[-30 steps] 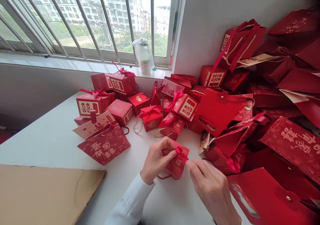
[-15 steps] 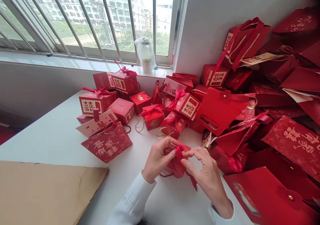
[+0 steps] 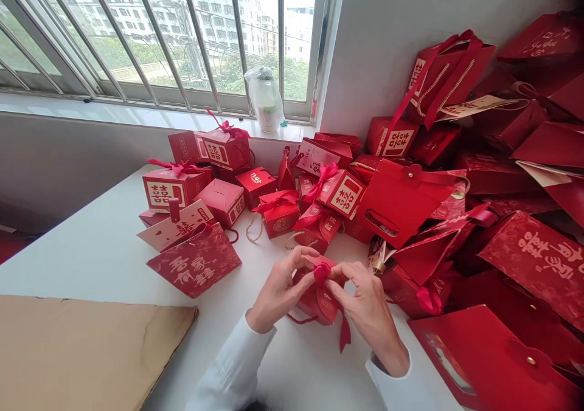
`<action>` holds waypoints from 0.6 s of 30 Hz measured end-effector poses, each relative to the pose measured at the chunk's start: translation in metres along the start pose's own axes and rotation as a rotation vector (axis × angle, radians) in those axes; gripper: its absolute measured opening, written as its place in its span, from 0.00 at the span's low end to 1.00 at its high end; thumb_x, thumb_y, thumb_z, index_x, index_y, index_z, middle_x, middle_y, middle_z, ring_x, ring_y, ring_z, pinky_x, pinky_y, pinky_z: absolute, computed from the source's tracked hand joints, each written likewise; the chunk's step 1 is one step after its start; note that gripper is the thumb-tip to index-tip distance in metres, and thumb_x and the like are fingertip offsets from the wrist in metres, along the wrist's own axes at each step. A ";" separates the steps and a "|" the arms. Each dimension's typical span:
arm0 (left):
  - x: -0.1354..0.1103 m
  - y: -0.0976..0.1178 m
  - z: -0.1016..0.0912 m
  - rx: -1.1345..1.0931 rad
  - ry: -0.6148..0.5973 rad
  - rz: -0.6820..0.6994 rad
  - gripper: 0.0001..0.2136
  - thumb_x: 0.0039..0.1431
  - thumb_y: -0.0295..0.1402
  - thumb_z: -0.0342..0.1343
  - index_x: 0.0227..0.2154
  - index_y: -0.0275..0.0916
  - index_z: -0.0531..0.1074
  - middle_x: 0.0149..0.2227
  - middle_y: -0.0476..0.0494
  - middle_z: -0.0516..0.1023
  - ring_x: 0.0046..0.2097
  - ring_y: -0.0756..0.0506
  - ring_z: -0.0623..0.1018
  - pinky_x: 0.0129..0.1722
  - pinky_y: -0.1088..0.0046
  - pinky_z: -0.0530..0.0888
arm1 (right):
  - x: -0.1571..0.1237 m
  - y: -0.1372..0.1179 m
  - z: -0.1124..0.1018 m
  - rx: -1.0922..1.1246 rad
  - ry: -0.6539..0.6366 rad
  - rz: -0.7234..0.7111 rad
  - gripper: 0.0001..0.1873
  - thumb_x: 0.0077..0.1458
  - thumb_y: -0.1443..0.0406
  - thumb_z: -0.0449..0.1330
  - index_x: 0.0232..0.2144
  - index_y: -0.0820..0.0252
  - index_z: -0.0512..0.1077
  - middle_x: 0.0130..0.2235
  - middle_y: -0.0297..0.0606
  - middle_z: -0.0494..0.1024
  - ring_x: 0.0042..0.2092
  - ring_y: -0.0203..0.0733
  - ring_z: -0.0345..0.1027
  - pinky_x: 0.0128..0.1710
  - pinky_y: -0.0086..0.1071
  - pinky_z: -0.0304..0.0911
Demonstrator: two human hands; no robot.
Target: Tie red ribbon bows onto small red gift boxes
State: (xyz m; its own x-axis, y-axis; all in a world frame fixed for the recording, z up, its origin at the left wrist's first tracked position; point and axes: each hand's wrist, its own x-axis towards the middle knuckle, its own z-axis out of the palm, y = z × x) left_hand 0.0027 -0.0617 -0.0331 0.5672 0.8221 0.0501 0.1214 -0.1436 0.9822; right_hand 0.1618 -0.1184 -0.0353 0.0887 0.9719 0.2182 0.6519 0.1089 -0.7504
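Left hand [image 3: 279, 289], right hand [image 3: 365, 298] pinch one ribbon [image 3: 322, 273] (one red box [image 3: 316, 305] beneath).

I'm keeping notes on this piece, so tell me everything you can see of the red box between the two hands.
The red box looks like folded card, with a curved flap edge and small, unreadable lighter lettering. It appears to rest on the white table. A dark red cord loops out low on its left. A glossy ribbon is bunched over it, one end hanging at right. The left hand and right hand grip that ribbon, hiding much of the box.
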 end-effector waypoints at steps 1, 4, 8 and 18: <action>-0.001 0.001 -0.002 0.020 -0.010 0.001 0.14 0.61 0.39 0.50 0.46 0.38 0.64 0.36 0.45 0.77 0.35 0.49 0.73 0.32 0.77 0.68 | 0.000 0.000 0.000 0.010 -0.004 0.007 0.07 0.56 0.67 0.55 0.28 0.53 0.72 0.30 0.33 0.76 0.35 0.43 0.65 0.35 0.33 0.59; -0.004 0.002 -0.006 0.074 -0.018 -0.022 0.14 0.63 0.38 0.46 0.49 0.39 0.63 0.35 0.47 0.76 0.33 0.50 0.72 0.32 0.77 0.67 | -0.001 0.000 0.002 0.013 -0.001 0.030 0.07 0.55 0.68 0.56 0.29 0.53 0.73 0.30 0.32 0.76 0.35 0.42 0.65 0.36 0.33 0.59; -0.005 0.003 -0.004 0.131 -0.006 -0.007 0.13 0.65 0.36 0.43 0.49 0.39 0.62 0.34 0.47 0.75 0.32 0.50 0.71 0.30 0.78 0.65 | -0.002 0.001 0.003 -0.007 0.017 0.037 0.07 0.54 0.68 0.56 0.29 0.54 0.73 0.30 0.33 0.76 0.34 0.42 0.66 0.35 0.32 0.58; -0.005 0.000 -0.002 0.197 0.013 0.066 0.17 0.64 0.32 0.44 0.55 0.42 0.56 0.34 0.49 0.76 0.23 0.54 0.63 0.24 0.79 0.61 | -0.002 0.004 0.006 0.022 0.033 0.053 0.05 0.56 0.67 0.56 0.31 0.55 0.73 0.31 0.32 0.76 0.34 0.41 0.65 0.37 0.32 0.57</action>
State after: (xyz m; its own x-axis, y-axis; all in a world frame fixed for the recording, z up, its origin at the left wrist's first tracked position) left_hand -0.0016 -0.0652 -0.0328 0.5689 0.8141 0.1162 0.2425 -0.3011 0.9222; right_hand 0.1596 -0.1191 -0.0420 0.1474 0.9690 0.1981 0.6292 0.0626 -0.7747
